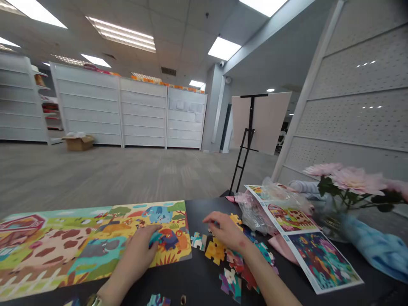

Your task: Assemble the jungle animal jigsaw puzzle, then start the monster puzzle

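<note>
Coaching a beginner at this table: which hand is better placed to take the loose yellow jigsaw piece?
Probably the right hand: it is just above the loose yellow cardboard jigsaw piece. The left hand is farther off, over the assembled farm-animal jigsaw puzzle, its fingers on a teal piece.

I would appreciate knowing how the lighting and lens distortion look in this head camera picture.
In the head view, rectangular white ceiling lights shine evenly, the white perforated wall panel leans from wide-angle distortion, and the colourful cardboard jigsaw puzzle stretches toward the left edge.
</note>
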A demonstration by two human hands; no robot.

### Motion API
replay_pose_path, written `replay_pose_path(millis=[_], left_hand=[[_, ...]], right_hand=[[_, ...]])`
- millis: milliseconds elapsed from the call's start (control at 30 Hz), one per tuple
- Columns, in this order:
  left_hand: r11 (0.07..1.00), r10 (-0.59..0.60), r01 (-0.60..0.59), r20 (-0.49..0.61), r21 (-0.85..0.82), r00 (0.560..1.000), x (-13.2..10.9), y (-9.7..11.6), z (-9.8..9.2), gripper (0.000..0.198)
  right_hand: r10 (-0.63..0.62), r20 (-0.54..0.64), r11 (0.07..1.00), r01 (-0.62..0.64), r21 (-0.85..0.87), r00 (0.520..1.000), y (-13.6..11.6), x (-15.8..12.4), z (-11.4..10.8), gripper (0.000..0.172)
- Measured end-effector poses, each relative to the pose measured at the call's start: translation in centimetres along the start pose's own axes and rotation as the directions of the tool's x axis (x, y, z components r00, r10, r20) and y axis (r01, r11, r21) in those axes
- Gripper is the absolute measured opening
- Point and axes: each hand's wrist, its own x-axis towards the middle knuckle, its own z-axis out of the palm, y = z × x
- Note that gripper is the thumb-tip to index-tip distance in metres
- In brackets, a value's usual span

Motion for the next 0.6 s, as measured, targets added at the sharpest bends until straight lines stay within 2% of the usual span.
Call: replay_pose_path(millis=[100,200,267,433,600], left_hand=[[0.998,-0.045,0.045,-0.009,0.049,0.999,0.2,-0.7,-0.5,0.043],[0.996,-0.069,0.071,-0.034,0.061,0.997,0.5,-1.0,-0.9,0.041],[0.997,-0.057,0.059,-0.045,0.047,0.997,0.7,-0.9,-1.0,0.038],[0.999,0.036,-0.039,-0.082,-0.032,0.996,0.5,1.2,-0.9,0.029],[0.985,0.094,-0.111,-0.131,-0.129,0.987,0.1,2.9,-1.1,0.027]], right_hand=[[0.036,0.108,0.999,-0.032,-0.032,0.994,0.5,-1.4,-1.4,0.020],[0.099,0.209,0.991,-0.077,-0.112,0.973,0.4,-2.5,-1.5,0.047],[0.141,0.232,0.982,-0.106,-0.158,0.963,0.0,-2.8,-1.1,0.055],[0.124,0.159,0.985,-0.103,-0.137,0.979,-0.8,-2.4,-0.4,0.028],[0.120,0.020,0.992,-0.119,-0.046,0.993,-0.1,-1.4,-1.5,0.030]])
